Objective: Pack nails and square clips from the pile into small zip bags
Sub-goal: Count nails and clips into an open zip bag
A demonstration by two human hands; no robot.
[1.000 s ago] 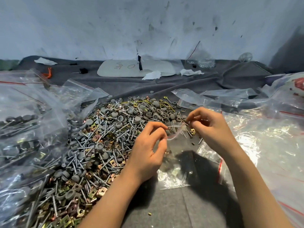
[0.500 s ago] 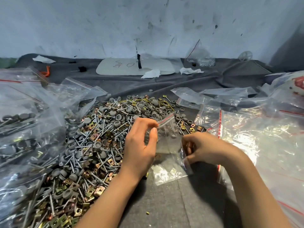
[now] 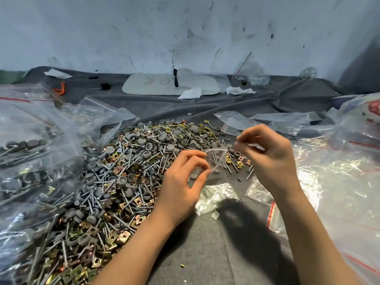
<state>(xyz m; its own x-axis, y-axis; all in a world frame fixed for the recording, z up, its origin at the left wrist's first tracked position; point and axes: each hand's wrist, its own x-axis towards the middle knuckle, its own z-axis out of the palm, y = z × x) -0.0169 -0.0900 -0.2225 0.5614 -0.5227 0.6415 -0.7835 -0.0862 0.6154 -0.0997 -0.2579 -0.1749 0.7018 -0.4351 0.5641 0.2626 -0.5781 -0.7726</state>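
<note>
A big pile (image 3: pixel 115 182) of nails, grey caps and brass square clips covers the left and middle of the grey cloth. Between my hands I hold a small clear zip bag (image 3: pixel 216 159) above the pile's right edge. My left hand (image 3: pixel 183 186) pinches the bag's left side with thumb and fingertips. My right hand (image 3: pixel 269 157) is raised and pinches the bag's right side near its mouth. The bag's lower part (image 3: pixel 216 197) hangs down to the cloth. What it contains is too unclear to tell.
Large clear bags with nails and caps (image 3: pixel 30 153) lie at the left. More clear zip bags (image 3: pixel 339 182) are heaped at the right. A white board (image 3: pixel 156 85), paper scraps and a small bag lie at the back by the wall. Bare grey cloth (image 3: pixel 205 254) is between my forearms.
My right hand rose from low near the cloth back up to the bag's mouth. The left hand stayed on the bag's left side, and the bag is stretched between both hands again.
</note>
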